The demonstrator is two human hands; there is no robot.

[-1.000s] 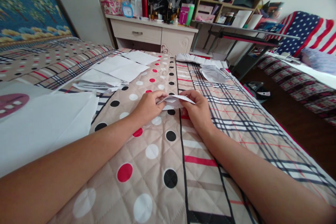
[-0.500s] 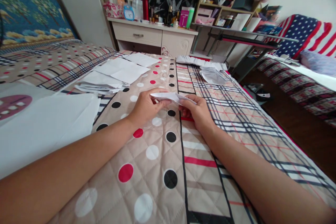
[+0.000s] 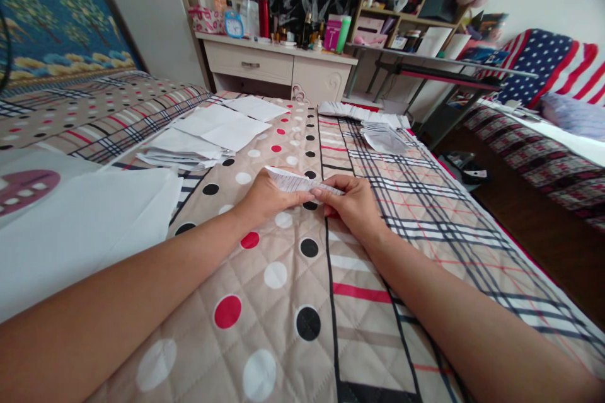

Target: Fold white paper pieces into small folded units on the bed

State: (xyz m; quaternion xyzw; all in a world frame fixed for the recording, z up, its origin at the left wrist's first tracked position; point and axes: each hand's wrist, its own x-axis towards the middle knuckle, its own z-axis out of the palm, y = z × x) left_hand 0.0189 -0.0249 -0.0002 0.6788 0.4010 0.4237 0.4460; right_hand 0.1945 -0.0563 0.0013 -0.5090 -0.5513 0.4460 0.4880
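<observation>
A narrow folded sheet of paper (image 3: pixel 292 183) with printed lines is held between both hands above the quilted bedspread (image 3: pixel 265 296). My left hand (image 3: pixel 268 199) is closed on its left part, the thumb lying along the lower edge. The fingers and thumb of my right hand (image 3: pixel 352 201) pinch the paper's right part, hiding some of it. Both thumb tips come close together near the middle. Left of the hands lies a stack of white paper sheets (image 3: pixel 189 145). Beyond my right hand sits a small pile of folded papers (image 3: pixel 385 137).
A large white bag (image 3: pixel 108 220) with a pink oval print lies at the left. A long pleated paper strip (image 3: pixel 352 112) rests near the bed's far edge. Behind stand a white dresser (image 3: pixel 250 66) with bottles and a clock, and a desk (image 3: pixel 439 58) with shelves.
The paper has tilted so that its printed face shows toward me. My left thumb has straightened along its edge, and my right hand has shifted slightly.
</observation>
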